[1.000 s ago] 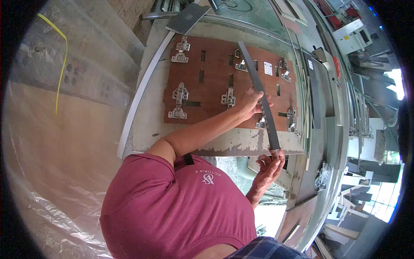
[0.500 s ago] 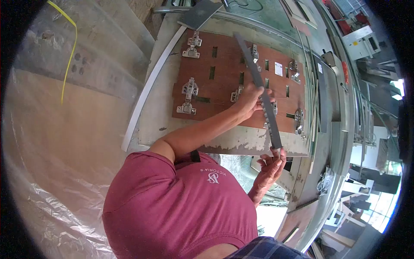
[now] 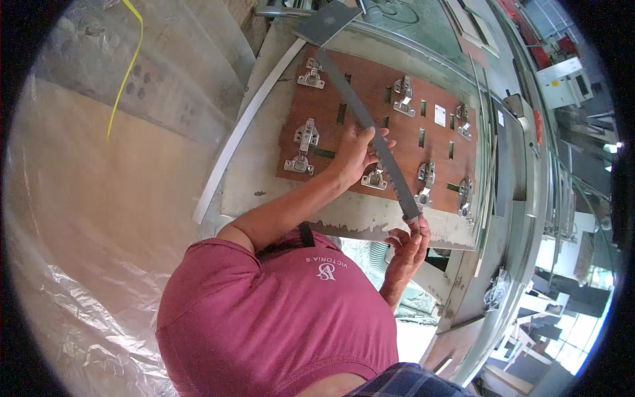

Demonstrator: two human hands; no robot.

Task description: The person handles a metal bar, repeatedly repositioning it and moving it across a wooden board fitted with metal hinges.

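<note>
A long dark grey strip point(image 3: 350, 97) slants over a reddish-brown board point(image 3: 360, 73) bearing several metal hinges, such as one point(image 3: 303, 145) at the left and one point(image 3: 403, 96) near the top. Fingers wrapped round it, my left hand point(image 3: 357, 153) holds the strip near its middle, above the board. At the near end, my right hand point(image 3: 409, 248) pinches the strip between thumb and fingers, by the table's front edge. Small light teeth or bumps show along the strip's lower half. Its far end reaches the board's upper left corner.
Under the board is a worn table point(image 3: 254, 178). A white curved strip point(image 3: 245, 119) lies on its left side, with a dark grey panel point(image 3: 327, 23) at the top. Thin long strips point(image 3: 488, 172) run along the right. Plastic sheeting point(image 3: 86, 218) covers the far left.
The far end of the strip has swung left across the board. Both hands have shifted slightly left with it, still holding on. The whole view has moved a little.
</note>
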